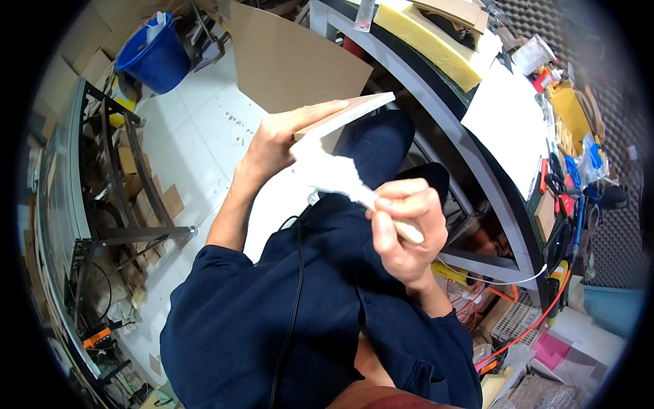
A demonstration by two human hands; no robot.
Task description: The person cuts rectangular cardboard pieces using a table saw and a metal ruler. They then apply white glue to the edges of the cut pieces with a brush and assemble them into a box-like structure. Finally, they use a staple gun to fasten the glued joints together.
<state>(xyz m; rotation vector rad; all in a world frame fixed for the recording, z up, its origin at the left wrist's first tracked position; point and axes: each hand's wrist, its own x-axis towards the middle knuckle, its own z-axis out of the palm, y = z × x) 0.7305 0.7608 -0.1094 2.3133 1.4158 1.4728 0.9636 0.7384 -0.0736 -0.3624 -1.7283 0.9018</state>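
Note:
My left hand (274,142) grips a small flat brown board (340,117) by its near left end, with the fingers along its upper side. The board is tilted, and its long edge toward me looks white. In front of my body, my right hand (414,228) is closed round the pale handle of a paintbrush (334,176). Its broad white head is blurred and reaches up to the board's near left corner. I cannot tell whether the head touches the board.
A curved dark table (507,177) with a grey frame stands at my right, bearing yellow foam (429,44), a white sheet (509,123) and several tools. Ahead leans a large brown sheet (293,61). A blue bucket (155,58) and a metal-framed table (82,170) are at the left.

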